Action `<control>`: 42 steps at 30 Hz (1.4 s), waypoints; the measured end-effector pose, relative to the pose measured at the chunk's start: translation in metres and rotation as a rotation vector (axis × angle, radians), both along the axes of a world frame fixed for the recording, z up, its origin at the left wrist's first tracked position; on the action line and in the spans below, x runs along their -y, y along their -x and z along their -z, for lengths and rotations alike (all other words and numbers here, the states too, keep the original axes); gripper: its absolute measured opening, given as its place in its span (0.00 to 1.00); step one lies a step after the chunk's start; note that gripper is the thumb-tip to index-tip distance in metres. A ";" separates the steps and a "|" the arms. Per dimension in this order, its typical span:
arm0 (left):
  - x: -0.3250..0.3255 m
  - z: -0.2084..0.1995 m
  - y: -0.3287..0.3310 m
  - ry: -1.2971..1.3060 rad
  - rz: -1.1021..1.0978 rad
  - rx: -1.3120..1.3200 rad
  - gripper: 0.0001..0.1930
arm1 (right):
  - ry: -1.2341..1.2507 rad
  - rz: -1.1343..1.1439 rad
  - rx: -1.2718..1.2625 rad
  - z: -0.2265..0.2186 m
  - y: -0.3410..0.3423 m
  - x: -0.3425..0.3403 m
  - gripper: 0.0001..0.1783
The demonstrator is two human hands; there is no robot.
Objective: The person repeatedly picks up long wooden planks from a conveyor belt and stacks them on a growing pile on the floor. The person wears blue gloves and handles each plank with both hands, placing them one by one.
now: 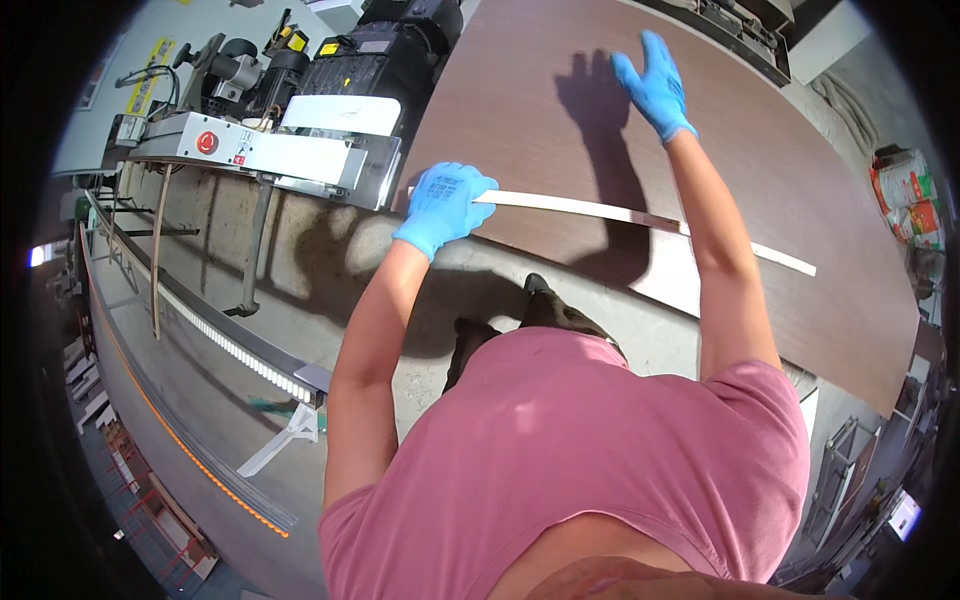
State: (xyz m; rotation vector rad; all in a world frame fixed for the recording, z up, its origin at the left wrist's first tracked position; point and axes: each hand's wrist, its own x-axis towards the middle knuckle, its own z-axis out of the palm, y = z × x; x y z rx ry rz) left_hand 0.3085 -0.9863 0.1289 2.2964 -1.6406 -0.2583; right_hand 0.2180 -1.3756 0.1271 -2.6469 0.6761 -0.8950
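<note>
A long, thin, pale strip [580, 206] lies along the near edge of a broad brown board [500, 110]. Wearing a blue glove, my left hand [446, 207] is closed round the strip's left end, beside the machine's end plate. My right hand [655, 88], also blue-gloved, is over the board farther back, with its fingers stretched out, thumb apart and nothing in it. My right forearm crosses over the strip and hides a short part of it. The strip's far right end [800, 264] lies on the board.
At the left stands a machine [340, 115] with dark motors and a red stop button [207, 143]. A roller rail [230, 338] runs along the left. Bags with red and green print [908, 198] stand at the far right. Below the board's near edge is grey floor [420, 385].
</note>
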 end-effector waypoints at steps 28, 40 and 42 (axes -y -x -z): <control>-0.276 0.054 0.053 0.559 -1.124 0.313 0.31 | 0.243 -0.123 -0.419 0.050 0.163 -0.071 0.20; -0.426 0.067 0.033 0.382 -1.319 0.351 0.35 | 0.224 -0.088 -0.463 0.046 0.162 -0.075 0.22; -0.450 0.065 0.016 0.327 -1.307 0.344 0.37 | 0.185 -0.086 -0.507 0.045 0.162 -0.076 0.23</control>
